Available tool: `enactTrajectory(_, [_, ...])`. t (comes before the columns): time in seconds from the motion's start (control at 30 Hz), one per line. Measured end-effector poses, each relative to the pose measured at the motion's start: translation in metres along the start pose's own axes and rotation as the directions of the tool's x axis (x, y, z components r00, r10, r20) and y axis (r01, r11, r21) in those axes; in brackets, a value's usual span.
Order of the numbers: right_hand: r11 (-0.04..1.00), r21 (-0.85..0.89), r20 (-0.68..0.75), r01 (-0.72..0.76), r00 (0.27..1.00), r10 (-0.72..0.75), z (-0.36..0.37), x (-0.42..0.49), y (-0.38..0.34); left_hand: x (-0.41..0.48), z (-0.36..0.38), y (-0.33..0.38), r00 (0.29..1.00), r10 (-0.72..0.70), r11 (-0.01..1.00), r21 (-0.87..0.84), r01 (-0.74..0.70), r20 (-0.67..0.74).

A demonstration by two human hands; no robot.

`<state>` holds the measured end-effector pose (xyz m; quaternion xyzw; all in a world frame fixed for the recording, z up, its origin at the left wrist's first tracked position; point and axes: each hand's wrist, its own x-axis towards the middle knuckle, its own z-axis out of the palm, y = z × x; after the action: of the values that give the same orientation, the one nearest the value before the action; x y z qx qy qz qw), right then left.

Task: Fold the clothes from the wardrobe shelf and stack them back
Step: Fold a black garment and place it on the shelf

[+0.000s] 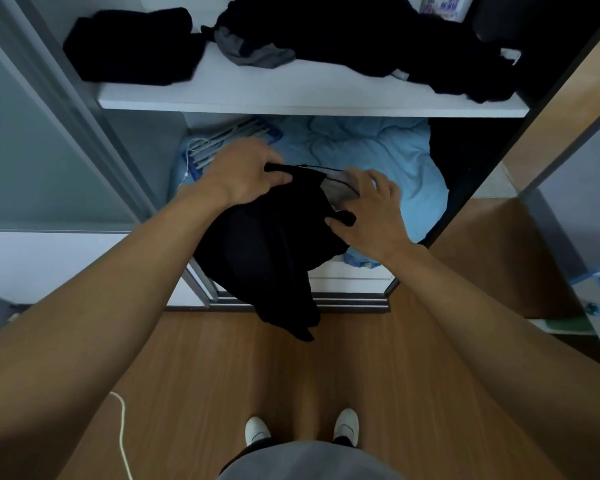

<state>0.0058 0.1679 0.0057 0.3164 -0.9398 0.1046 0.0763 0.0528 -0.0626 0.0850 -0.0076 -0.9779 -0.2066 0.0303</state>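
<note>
Black garment (267, 244) hangs in front of us in the head view, held up between both hands over the lower compartment of the wardrobe, its bottom end drooping towards the wooden floor (205, 368). Our left hand (246, 171) grips the garment's top edge, fingers curled over the fabric. Our right hand (368, 209) holds the other side: the thumb is tucked into a fold of black cloth while the fingers spread, slightly bent, over a grey inner part of the garment.

Above the hands runs the white wardrobe shelf (291, 98). On its left side lies a folded black piece (132, 46); to the right sprawls an unfolded heap of dark clothes (395, 39), with a grey piece (257, 53) at its near left edge. Beneath the shelf, behind the garment, we see light blue bedding (378, 150) and a bundle of hangers (222, 140) beside it.

Lower down, our two white shoes (257, 429) stand on the floor, and a white cord (122, 427) trails at the left.
</note>
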Motion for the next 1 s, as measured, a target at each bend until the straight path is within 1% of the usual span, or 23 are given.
enactTrajectory(0.03, [0.999,0.041,0.016,-0.004,1.000,0.003,0.000,0.001,0.003,-0.001,0.000,0.000,1.000,0.006,1.000,-0.013,-0.006,0.006])
enactTrajectory(0.1, [0.986,0.157,0.118,-0.051,0.993,0.033,-0.002,0.006,0.007,-0.003,0.000,-0.001,1.000,0.018,1.000,-0.021,-0.018,0.006])
enactTrajectory(0.13, [0.978,0.182,0.163,-0.100,0.984,0.070,-0.005,0.008,0.009,-0.003,0.001,-0.002,1.000,0.017,1.000,0.000,-0.017,0.002])
enactTrajectory(0.17, [0.977,0.161,0.188,-0.142,0.976,0.111,-0.008,0.011,0.011,-0.002,0.003,-0.004,1.000,0.006,0.999,0.049,-0.006,-0.001])
enactTrajectory(0.2, [0.978,0.114,0.183,-0.174,0.971,0.152,-0.010,0.013,0.013,-0.001,0.005,-0.007,1.000,-0.014,0.993,0.120,0.014,0.002])
enactTrajectory(0.27, [0.971,0.073,0.141,-0.227,0.966,0.215,-0.014,0.019,0.015,0.002,0.012,-0.012,0.992,-0.118,0.963,0.250,0.104,0.043])
enactTrajectory(0.33, [0.960,0.107,0.100,-0.260,0.963,0.250,-0.015,0.022,0.011,0.003,0.021,-0.017,0.954,-0.251,0.933,0.304,0.193,0.165])
enactTrajectory(0.37, [0.956,0.129,0.089,-0.265,0.963,0.255,-0.014,0.022,0.009,0.002,0.025,-0.020,0.929,-0.294,0.932,0.283,0.226,0.224])
enactTrajectory(0.4, [0.947,0.164,0.097,-0.276,0.960,0.262,-0.012,0.021,0.007,0.001,0.030,-0.022,0.910,-0.318,0.939,0.219,0.265,0.265])
enactTrajectory(0.43, [0.934,0.219,0.124,-0.284,0.957,0.262,-0.010,0.019,0.006,-0.001,0.034,-0.023,0.894,-0.346,0.938,0.108,0.329,0.285])
enactTrajectory(0.47, [0.916,0.283,0.159,-0.285,0.956,0.249,-0.008,0.016,0.005,-0.002,0.038,-0.023,0.876,-0.388,0.910,-0.031,0.413,0.286])
enactTrajectory(0.53, [0.870,0.404,0.204,-0.282,0.955,0.215,-0.004,0.009,0.003,-0.002,0.046,-0.021,0.836,-0.476,0.784,-0.300,0.544,0.272])
enactTrajectory(0.6, [0.831,0.481,0.187,-0.279,0.959,0.213,-0.001,0.001,-0.004,-0.002,0.054,-0.019,0.787,-0.555,0.616,-0.503,0.606,0.269])
enactTrajectory(0.7, [0.808,0.526,0.113,-0.266,0.963,0.243,0.001,-0.008,-0.023,-0.002,0.065,-0.016,0.712,-0.627,0.325,-0.723,0.609,0.318])
enactTrajectory(0.8, [0.780,0.557,0.095,-0.284,0.955,0.281,0.002,-0.017,-0.040,-0.002,0.073,-0.012,0.691,-0.617,0.100,-0.834,0.543,0.375])
enactTrajectory(0.87, [0.790,0.525,0.115,-0.317,0.946,0.303,0.003,-0.024,-0.047,-0.001,0.075,-0.009,0.688,-0.609,0.008,-0.865,0.502,0.394])
enactTrajectory(0.93, [0.835,0.431,0.160,-0.340,0.940,0.300,0.005,-0.032,-0.051,0.000,0.072,-0.006,0.686,-0.608,-0.033,-0.877,0.480,0.399])
enactTrajectory(1.0, [0.903,0.301,0.198,-0.306,0.947,0.254,0.008,-0.038,-0.054,0.001,0.069,-0.003,0.690,-0.604,-0.054,-0.885,0.463,0.399])
